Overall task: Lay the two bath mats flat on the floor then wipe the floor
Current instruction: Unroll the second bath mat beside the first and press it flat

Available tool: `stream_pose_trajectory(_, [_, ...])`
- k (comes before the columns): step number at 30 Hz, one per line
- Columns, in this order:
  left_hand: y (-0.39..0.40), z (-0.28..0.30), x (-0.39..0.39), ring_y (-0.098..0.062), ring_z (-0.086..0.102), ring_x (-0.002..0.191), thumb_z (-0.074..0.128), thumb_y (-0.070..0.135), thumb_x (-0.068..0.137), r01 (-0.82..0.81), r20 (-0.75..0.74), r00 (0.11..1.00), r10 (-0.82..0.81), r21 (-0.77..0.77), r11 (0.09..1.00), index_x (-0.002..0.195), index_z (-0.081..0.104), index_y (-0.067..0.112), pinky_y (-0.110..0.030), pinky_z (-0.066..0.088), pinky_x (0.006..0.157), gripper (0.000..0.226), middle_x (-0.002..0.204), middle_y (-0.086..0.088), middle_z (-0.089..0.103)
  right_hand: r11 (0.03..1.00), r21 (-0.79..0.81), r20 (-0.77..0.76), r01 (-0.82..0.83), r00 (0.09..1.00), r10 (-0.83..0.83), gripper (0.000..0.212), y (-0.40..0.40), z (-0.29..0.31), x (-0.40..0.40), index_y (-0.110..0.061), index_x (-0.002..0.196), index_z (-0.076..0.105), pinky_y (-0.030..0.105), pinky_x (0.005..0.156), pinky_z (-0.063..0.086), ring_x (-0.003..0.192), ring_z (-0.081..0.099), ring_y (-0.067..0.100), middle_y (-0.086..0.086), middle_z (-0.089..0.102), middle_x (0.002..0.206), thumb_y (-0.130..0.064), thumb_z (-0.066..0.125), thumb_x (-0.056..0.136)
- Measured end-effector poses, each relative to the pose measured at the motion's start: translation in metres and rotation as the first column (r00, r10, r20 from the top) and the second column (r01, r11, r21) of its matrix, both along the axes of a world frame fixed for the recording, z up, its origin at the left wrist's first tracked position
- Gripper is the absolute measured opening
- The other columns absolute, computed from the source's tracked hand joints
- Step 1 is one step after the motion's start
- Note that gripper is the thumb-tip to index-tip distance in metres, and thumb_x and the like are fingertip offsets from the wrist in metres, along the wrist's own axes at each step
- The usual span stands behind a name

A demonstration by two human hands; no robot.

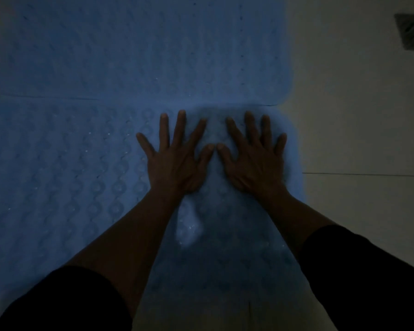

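Pressing near mat (69,175): left hand (175,161), right hand (253,158) flat, fingers spread; far mat (141,48) abutting; drain (412,32) far right.

Two blue bumpy bath mats (58,163) (141,48), flat, edges touching.

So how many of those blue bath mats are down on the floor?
2. The far mat lies across the top of the view; the near mat lies below it, under both flat hands, left and right. Their edges meet.

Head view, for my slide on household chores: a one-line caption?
Left hand and right hand press flat on the near blue bubble-textured rubber bath mat.
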State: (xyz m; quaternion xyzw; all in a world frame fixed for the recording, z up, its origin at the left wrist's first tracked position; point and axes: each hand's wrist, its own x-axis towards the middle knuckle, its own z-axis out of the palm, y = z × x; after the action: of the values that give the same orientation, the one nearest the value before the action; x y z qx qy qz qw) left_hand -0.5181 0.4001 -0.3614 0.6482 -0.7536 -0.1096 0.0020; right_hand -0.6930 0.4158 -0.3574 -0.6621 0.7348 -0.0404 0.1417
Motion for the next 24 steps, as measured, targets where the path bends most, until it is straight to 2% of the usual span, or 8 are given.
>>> stream_pose_trajectory(7, [0.0002,0.0036,-0.002,-0.027,-0.015,0.154,0.017,0.066,0.1,-0.021,0.001,1.0,0.021,0.01,1.0,0.155,0.0,0.053,-0.076,-0.002,0.112,0.058,0.169,0.006,-0.008,0.997,-0.072,-0.073,-0.016,0.997,0.011,0.061,-0.0004,-0.0031,0.0018,-0.051,0.152,0.009,0.067,0.115,0.007,0.152,-0.001,0.031,-0.003,0.005,0.166,-0.067,0.025,0.095])
stream_pose_trajectory(14, [0.002,0.0049,-0.0011,-0.028,-0.008,0.155,0.02,0.063,0.102,-0.014,0.002,1.0,0.014,-0.039,0.999,0.156,0.01,0.05,-0.075,0.003,0.112,0.057,0.169,0.003,0.0,0.999,-0.036,-0.088,-0.029,0.996,0.026,0.058,-0.0017,-0.0007,0.0022,-0.05,0.152,0.007,0.068,0.114,0.005,0.152,-0.007,0.031,-0.001,-0.001,0.166,-0.063,0.023,0.098])
stream_pose_trajectory(18, [0.0003,0.005,-0.0014,-0.029,-0.013,0.154,0.019,0.062,0.102,-0.01,-0.018,1.0,0.01,0.003,1.0,0.156,0.004,0.051,-0.077,-0.001,0.111,0.056,0.169,0.004,-0.005,0.999,-0.042,-0.107,-0.028,0.994,0.023,0.057,-0.0011,-0.0017,0.0029,-0.05,0.152,0.009,0.069,0.113,0.005,0.152,-0.005,0.032,0.0,0.001,0.166,-0.062,0.023,0.098])
stream_pose_trajectory(24, [0.0023,0.0015,-0.001,-0.029,-0.012,0.154,0.018,0.061,0.103,-0.01,-0.02,1.0,0.009,-0.018,1.0,0.155,0.005,0.053,-0.077,-0.002,0.11,0.054,0.169,0.004,-0.004,0.998,-0.065,-0.094,-0.015,0.995,0.009,0.055,0.0012,-0.0048,0.0036,-0.052,0.151,0.01,0.068,0.114,0.003,0.152,-0.004,0.031,-0.002,0.003,0.166,-0.062,0.02,0.098])
